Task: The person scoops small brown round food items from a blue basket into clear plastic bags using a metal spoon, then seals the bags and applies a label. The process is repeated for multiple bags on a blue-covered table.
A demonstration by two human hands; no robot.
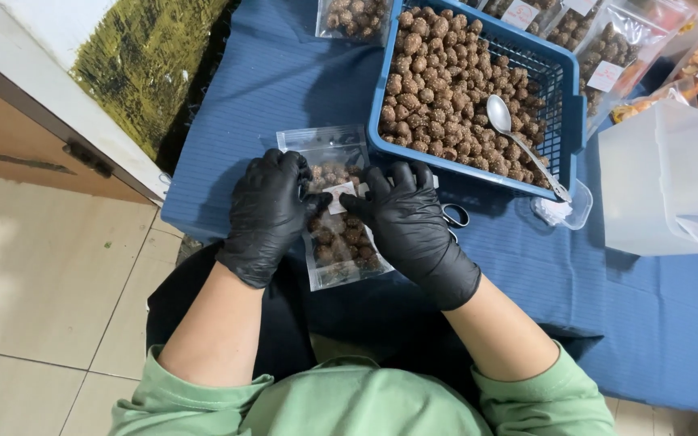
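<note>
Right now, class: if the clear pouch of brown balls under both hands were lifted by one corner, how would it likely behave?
The clear pouch would probably sag, since its film looks thin and crinkled. The brown balls inside look loose, so they would likely shift towards the low end. Its glossy film may slip against the gloved left hand and right hand.

**Both gloved hands on a clear pouch of snack balls**

We see our left hand (267, 214) and right hand (414, 230), in black gloves, pressing a clear pouch (337, 242) of brown seeded balls near the blue table's (624, 299) front edge. Just behind it sits a blue basket (565, 97) heaped with balls, a spoon (519, 145) lying inside.
</note>
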